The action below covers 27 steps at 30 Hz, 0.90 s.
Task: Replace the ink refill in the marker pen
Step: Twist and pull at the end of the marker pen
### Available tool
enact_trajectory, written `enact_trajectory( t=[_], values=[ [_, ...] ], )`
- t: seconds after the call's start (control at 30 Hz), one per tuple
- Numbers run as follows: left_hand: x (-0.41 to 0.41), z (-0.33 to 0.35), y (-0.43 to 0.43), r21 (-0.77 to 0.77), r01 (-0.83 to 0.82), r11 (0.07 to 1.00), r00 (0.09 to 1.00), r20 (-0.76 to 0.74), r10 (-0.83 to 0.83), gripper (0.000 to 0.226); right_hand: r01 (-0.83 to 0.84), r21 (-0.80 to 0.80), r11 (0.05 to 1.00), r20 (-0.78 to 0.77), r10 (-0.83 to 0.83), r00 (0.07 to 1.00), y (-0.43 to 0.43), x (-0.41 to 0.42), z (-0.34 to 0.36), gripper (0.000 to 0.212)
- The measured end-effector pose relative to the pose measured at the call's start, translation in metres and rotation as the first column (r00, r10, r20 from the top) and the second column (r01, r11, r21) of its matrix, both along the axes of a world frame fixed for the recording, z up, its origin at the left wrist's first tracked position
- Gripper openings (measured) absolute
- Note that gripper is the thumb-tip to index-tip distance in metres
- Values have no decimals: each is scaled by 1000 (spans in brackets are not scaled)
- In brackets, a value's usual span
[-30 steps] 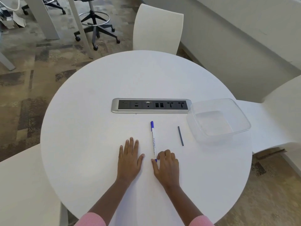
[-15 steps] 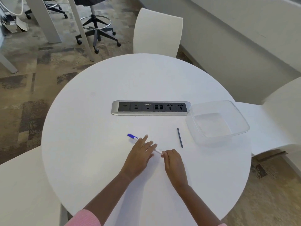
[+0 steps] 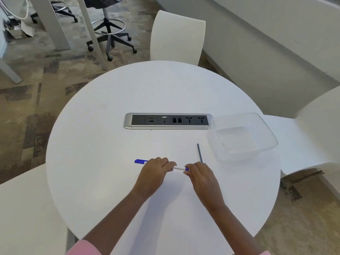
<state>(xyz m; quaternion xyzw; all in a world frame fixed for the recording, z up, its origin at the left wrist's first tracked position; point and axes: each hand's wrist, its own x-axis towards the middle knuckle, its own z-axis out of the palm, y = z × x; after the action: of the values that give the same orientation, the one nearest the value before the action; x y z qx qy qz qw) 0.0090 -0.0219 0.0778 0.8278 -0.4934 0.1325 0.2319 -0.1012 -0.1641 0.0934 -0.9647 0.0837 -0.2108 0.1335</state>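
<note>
Held pen (image 3: 177,168) level just above tabletop (image 3: 110,144), frame centre. Left hand (image 3: 156,171) wrapped around barrel; right hand (image 3: 200,173) fingers (image 3: 187,171) pinched blue end plug. Light, stiff, probably slick; best gripped at both ends. Refill (image 3: 200,153) lay just beyond right hand.

Left hand (image 3: 155,172) grips marker pen (image 3: 178,168) barrel — right hand (image 3: 200,174) pinches end.

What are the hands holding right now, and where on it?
Both hold the marker pen: the left hand wraps its barrel near the capped end, and the right hand pinches the opposite blue end.
</note>
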Motion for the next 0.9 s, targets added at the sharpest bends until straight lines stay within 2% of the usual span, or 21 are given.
enact_trajectory(
  t=[0.07,0.13,0.2,0.27,0.37,0.47,0.6,0.67,0.77,0.83,0.9],
  values=[
    [-1,5,-1,-24,-5,1000,1000,-6,4,26,-31,-55,998,31,33,999,-5,1,4,14],
    [-1,11,-2,-43,-6,999,1000,-5,6,27,-67,-90,994,58,73,996,-10,3,8,21],
    [-1,13,-2,-57,-9,998,1000,8,10,27,-94,-94,991,62,100,993,-13,5,12,24],
    [-2,15,-1,-59,-19,998,1000,16,20,26,-109,-68,992,47,113,993,-13,6,15,18],
    [-3,15,-1,-74,-44,996,999,20,46,24,-110,51,993,20,109,994,-10,7,16,19],
    [-3,15,0,-96,-54,994,998,31,57,23,-78,256,963,-9,83,997,-3,10,20,29],
    [-2,16,1,-124,-55,991,996,56,62,19,35,472,881,-174,54,983,4,11,33,30],
    [-1,17,2,-114,-67,991,993,85,77,23,106,595,796,-228,42,973,5,12,39,27],
    [0,18,2,-101,-60,993,991,113,71,23,250,782,571,-346,64,936,1,16,48,36],
    [0,18,3,-85,-51,995,991,118,61,24,316,838,444,-413,138,900,-5,19,53,38],
    [0,19,3,-68,-51,996,992,108,58,24,345,867,360,-427,177,887,-7,20,55,35]
  ],
)
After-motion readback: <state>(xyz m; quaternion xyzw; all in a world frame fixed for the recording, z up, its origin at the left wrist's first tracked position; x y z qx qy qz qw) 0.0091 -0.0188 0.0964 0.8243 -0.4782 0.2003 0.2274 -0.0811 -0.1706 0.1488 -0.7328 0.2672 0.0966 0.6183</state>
